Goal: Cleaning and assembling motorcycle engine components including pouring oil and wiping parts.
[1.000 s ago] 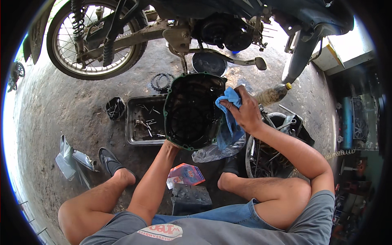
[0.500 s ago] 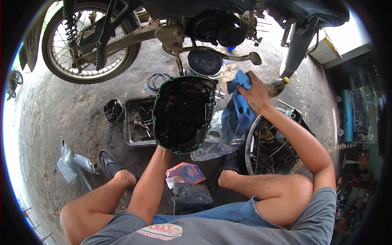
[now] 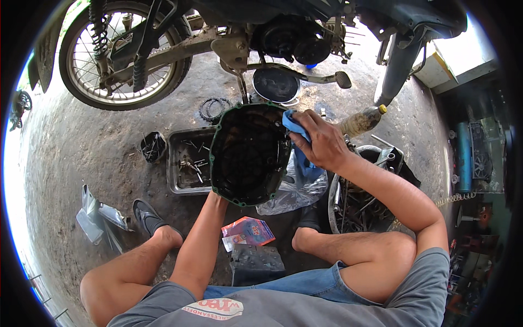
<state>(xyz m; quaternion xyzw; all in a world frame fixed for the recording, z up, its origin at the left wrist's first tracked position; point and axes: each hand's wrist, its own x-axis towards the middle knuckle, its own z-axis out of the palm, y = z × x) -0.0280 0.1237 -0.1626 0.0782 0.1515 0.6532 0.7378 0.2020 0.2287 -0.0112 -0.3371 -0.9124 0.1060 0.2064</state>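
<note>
My left hand [image 3: 218, 199] supports a black engine cover [image 3: 245, 158] with a green gasket edge from below; its fingers are hidden behind it. The cover's dark, glossy inside faces me. My right hand [image 3: 322, 143] grips a blue cloth [image 3: 295, 123] at the cover's upper right rim, and the cloth's tail hangs down over a clear plastic bag [image 3: 289, 196]. Behind the cover lies a steel tray [image 3: 180, 182] with small metal parts. A plastic bottle [image 3: 359, 122] with a yellow cap lies beyond my right hand.
A motorcycle [image 3: 229, 49] stands across the top. On the floor are a small black container [image 3: 153, 146], metal rings [image 3: 210, 109], a round pan [image 3: 272, 84], a basin [image 3: 332, 212] of parts, silver pieces [image 3: 95, 215] and a printed packet [image 3: 250, 231]. An air compressor [image 3: 464, 155] stands right.
Half a second ago my right hand and cloth were lifted away to the right; they have moved back left and down onto the cover's rim. The cover has shifted slightly rightward since then.
</note>
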